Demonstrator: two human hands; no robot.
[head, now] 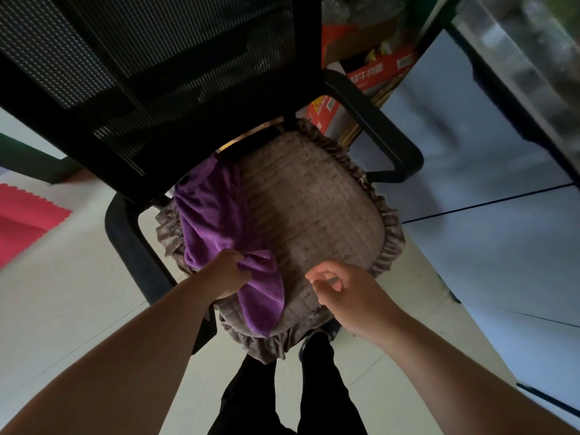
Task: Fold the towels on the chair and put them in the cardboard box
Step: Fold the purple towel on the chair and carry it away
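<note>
A crumpled purple towel (216, 215) lies along the left side of the chair's brown quilted seat cushion (314, 202). My left hand (227, 271) grips a bunched part of the towel near the seat's front edge. My right hand (348, 293) hovers over the front right of the cushion, fingers loosely curled, holding nothing. The chair (157, 89) is a black office chair with a mesh back and armrests. No open cardboard box for the towels is plainly in view.
The black armrests (376, 127) flank the seat on both sides. Orange and red printed cartons (376, 73) stand behind the chair at the upper right. A red mat (25, 215) lies on the pale floor at left. My legs stand below the seat's front.
</note>
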